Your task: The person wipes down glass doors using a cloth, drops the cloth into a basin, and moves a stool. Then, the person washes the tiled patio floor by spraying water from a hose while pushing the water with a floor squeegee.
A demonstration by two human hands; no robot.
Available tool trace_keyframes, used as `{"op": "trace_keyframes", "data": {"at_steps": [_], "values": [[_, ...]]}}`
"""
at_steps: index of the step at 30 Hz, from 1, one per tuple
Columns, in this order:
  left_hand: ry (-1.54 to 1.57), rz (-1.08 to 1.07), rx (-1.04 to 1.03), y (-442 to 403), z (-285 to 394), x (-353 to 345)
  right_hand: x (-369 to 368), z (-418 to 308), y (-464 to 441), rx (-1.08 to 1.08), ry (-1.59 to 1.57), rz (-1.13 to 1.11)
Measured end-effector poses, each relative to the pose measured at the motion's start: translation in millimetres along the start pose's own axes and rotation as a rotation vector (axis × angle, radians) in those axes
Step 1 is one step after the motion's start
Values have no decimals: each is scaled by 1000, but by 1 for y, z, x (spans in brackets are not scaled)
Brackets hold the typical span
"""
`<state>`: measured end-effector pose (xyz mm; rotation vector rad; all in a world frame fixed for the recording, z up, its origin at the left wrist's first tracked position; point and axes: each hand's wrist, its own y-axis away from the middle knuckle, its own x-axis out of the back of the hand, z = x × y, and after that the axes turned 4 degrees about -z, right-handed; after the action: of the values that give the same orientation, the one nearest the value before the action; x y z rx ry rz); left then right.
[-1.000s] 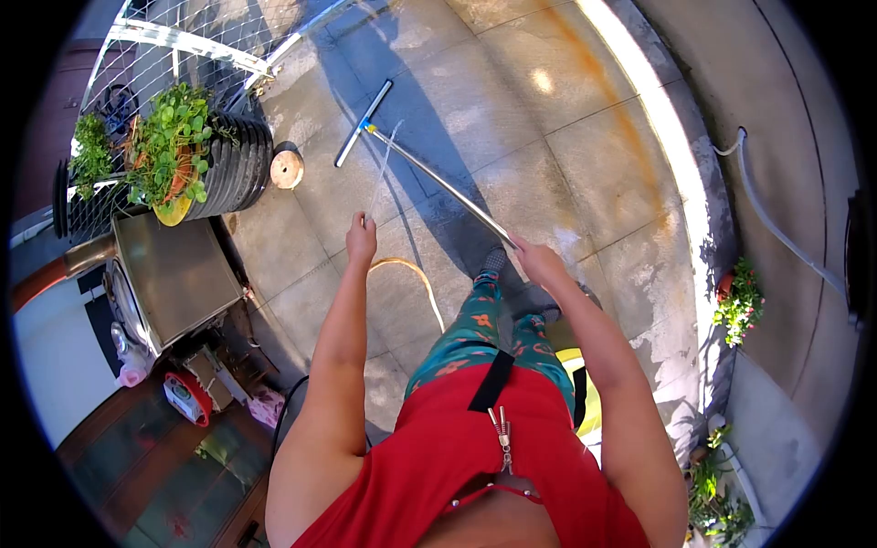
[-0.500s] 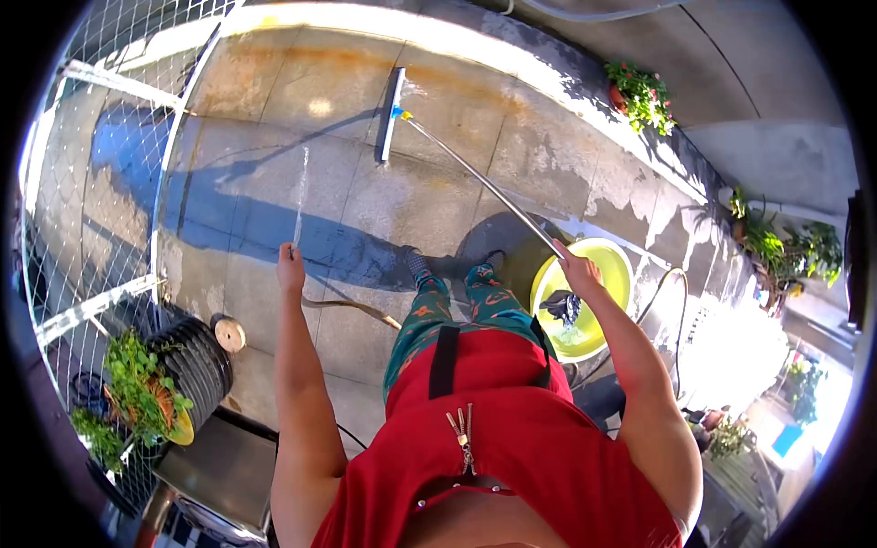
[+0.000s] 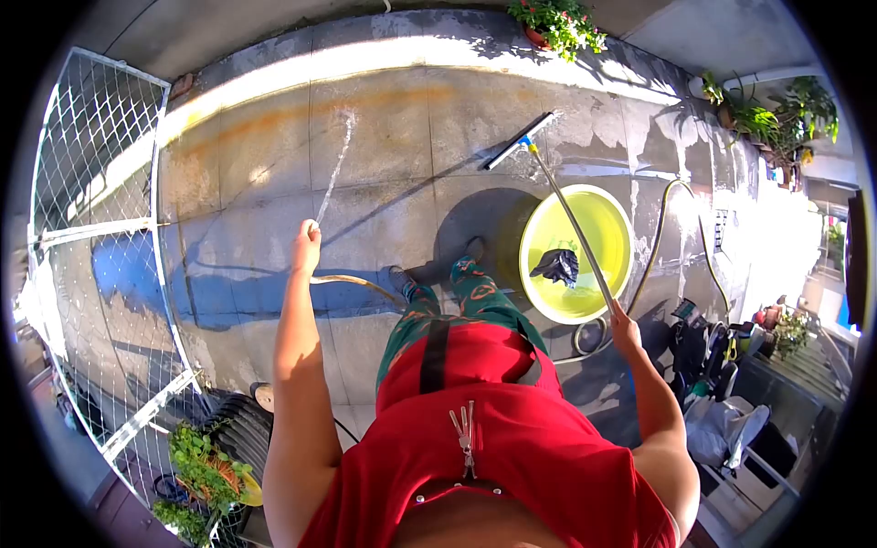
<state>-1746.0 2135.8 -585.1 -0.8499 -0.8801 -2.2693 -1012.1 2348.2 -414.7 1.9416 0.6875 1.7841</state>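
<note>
My left hand (image 3: 308, 247) is closed around the end of a garden hose (image 3: 352, 281), and a stream of water (image 3: 335, 172) shoots from it onto the concrete floor (image 3: 384, 146). Gripped in my right hand (image 3: 625, 331) is the long metal handle of a floor squeegee (image 3: 568, 208). Its blade (image 3: 502, 155) lies on wet floor ahead and to the right, tilted across the slabs. The handle passes over a yellow-green tub (image 3: 533, 290) by my right side. Inside the tub sit some water and a crumpled black item (image 3: 557, 266), whose kind I cannot make out.
A wire-mesh gate (image 3: 96, 146) stands at left, with a potted plant (image 3: 206, 466) below it. More hose (image 3: 660, 228) loops right of the tub. A flowerpot (image 3: 537, 38) sits along the far wall. Bags and other items (image 3: 722, 429) crowd the lower right.
The squeegee has swung right, its handle now crossing the tub, and my right hand is lower. The water stream is longer and leans right. My view has shifted.
</note>
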Motion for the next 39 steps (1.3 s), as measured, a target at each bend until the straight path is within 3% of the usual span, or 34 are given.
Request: {"op": "trace_keyframes", "data": {"at_steps": [3,5,8,9,11,13,14,15,17,19,21,25,27,34,39], "values": [[-85,-43,-65,-5,84,-14,-7,30,36,-59,-16,-53],[-34,-80,-103,-30,103,-41,-19,45,45,-12,-127,-62],[-68,-106,-154,-44,165,-67,-20,29,15,-18,-193,-97],[-67,-106,-157,-52,181,-76,-19,23,-5,-1,-221,-99],[-66,-107,-160,-66,208,-97,-47,21,-69,260,-292,126],[-89,-115,-187,-72,243,-109,-26,-31,-128,74,-253,-24],[-93,-112,-218,-74,260,-115,-25,-50,-162,130,-292,27],[-96,-108,-249,-78,273,-121,0,-85,-186,-20,-319,-149],[-81,-131,-232,-89,295,-134,-48,-97,-275,278,-187,221],[-53,-165,-195,-99,313,-145,24,-165,-272,-6,-457,-168],[-55,-199,-216,-108,332,-154,27,-179,-279,6,-539,-196],[-43,-312,-318,-130,349,-184,5,-126,-229,-44,-639,-236],[-40,-343,-370,-137,355,-200,-53,-71,-193,-11,-552,-91],[-114,-335,-443,-153,382,-222,-62,-7,37,-331,-518,-151],[-28,-274,-333,-194,365,-243,-42,-33,18,-326,-443,-124]]}}
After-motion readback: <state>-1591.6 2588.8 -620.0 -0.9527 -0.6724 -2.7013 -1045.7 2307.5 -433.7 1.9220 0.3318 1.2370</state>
